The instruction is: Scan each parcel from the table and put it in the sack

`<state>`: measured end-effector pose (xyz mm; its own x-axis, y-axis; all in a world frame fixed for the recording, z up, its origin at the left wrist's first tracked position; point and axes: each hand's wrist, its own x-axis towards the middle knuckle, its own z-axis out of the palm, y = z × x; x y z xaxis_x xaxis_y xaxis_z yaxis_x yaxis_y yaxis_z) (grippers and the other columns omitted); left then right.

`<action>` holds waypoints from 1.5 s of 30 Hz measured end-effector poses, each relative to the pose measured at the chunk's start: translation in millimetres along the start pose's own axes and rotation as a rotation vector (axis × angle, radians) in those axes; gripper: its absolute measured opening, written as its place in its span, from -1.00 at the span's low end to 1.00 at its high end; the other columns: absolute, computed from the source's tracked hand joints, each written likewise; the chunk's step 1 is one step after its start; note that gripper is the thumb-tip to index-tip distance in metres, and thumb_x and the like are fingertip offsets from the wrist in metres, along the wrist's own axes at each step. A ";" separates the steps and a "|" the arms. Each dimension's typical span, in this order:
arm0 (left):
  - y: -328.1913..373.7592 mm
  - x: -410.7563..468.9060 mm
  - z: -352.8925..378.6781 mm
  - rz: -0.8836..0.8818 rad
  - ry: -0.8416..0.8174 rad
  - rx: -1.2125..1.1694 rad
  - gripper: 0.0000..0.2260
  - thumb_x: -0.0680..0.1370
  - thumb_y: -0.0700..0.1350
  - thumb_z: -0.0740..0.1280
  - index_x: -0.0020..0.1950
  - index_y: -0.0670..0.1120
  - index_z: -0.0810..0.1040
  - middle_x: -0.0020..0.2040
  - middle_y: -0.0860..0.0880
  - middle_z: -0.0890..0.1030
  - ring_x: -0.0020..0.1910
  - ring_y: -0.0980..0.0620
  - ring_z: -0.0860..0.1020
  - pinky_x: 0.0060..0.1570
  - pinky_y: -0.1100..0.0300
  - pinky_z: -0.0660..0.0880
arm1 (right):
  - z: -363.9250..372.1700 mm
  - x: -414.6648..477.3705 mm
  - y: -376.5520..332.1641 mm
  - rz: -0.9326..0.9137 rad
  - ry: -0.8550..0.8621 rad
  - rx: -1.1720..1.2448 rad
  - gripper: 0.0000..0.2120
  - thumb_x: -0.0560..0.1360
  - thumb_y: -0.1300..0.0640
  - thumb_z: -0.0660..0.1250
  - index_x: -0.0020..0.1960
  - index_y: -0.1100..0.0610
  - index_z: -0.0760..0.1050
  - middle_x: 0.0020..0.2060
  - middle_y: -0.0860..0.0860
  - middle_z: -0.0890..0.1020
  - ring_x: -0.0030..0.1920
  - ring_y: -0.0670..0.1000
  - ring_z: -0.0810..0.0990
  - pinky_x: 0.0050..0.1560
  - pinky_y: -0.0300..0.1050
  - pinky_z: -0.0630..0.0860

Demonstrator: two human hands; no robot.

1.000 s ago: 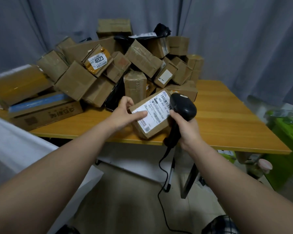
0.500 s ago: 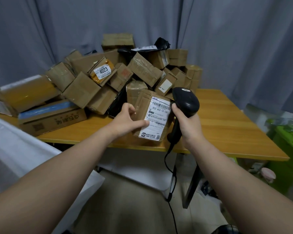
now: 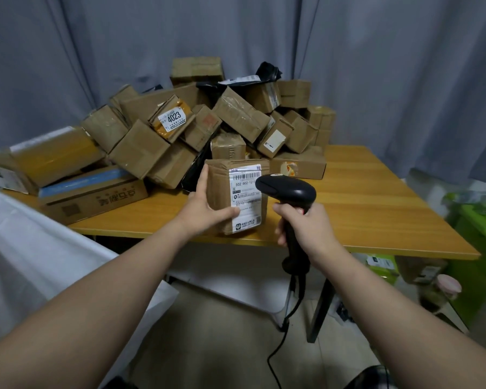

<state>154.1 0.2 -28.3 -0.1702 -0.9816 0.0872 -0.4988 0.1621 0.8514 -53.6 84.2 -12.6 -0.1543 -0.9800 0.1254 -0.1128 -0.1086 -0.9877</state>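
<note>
Left hand (image 3: 205,211) grips the parcel (image 3: 220,192) from its left side, with the thumb pressed across the lower front and the fingers round the left edge. The right hand (image 3: 306,228) is closed round the handle of the black scanner (image 3: 288,189). Both hands are occupied.

In the head view, the parcel stands over the near edge of the table (image 3: 376,209). I cannot tell if its bottom rests on the wood or is carried just above it. One second ago it was tilted and its white label (image 3: 246,197) was slanting. Half a second ago it was nearly straight. Now it is upright and the label faces the camera squarely.

The scanner has changed too. Its head was held close against the right side of the label, and now it sits lower, in front of the label's right edge, pointing left (no red beam shows on the paper). I judge that the scan is in progress or only just finished. The parcel is not yet on its way to the sack (image 3: 26,248), which I take to be the white fabric left of the table, below its near edge.

On the far left part of the table lies the pile of other parcels (image 3: 208,122), so much of the task is still to do.
</note>
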 end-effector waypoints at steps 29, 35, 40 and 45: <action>2.9 4.4 5.7 -0.072 0.031 -0.025 0.21 0.17 0.24 0.54 0.50 0.28 -0.32 0.51 -0.11 0.25 0.45 -0.13 0.28 0.40 -0.22 0.26 | -6.9 -8.3 -7.1 -0.049 0.001 -0.101 -0.84 0.51 0.17 0.36 -0.21 0.22 0.54 -0.47 0.14 0.56 -0.52 0.10 0.51 -0.35 -0.11 0.48; 2.0 6.2 6.6 -0.064 0.044 -0.013 0.14 0.31 0.11 0.56 0.50 0.27 -0.32 0.50 -0.11 0.25 0.45 -0.14 0.29 0.40 -0.22 0.26 | -7.5 -10.5 -9.4 -0.092 0.040 -0.196 -0.76 0.47 0.17 0.37 -0.35 0.21 0.52 -0.47 0.18 0.57 -0.51 0.09 0.55 -0.36 -0.07 0.53; 2.8 6.7 7.5 -0.071 0.054 -0.002 0.13 0.33 0.10 0.56 0.50 0.28 -0.33 0.51 -0.11 0.24 0.46 -0.15 0.27 0.41 -0.23 0.24 | -9.7 -10.5 -3.8 -0.053 0.101 -0.204 -0.73 0.45 0.21 0.35 -0.32 0.40 0.49 -0.47 0.24 0.55 -0.52 0.13 0.55 -0.38 -0.03 0.54; 2.6 6.9 8.3 -0.060 0.051 -0.007 0.11 0.37 0.05 0.54 0.52 0.23 -0.32 0.52 -0.12 0.23 0.46 -0.15 0.27 0.42 -0.21 0.24 | -8.7 -13.1 0.3 -0.036 0.107 -0.199 -0.74 0.46 0.22 0.35 -0.38 0.28 0.50 -0.52 0.14 0.53 -0.55 0.07 0.54 -0.43 -0.11 0.53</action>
<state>144.5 -5.4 -29.7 -0.0964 -0.9934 0.0620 -0.5005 0.1023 0.8597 -60.2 98.5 -13.7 -0.2488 -0.9517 0.1797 -0.3102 -0.0975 -0.9457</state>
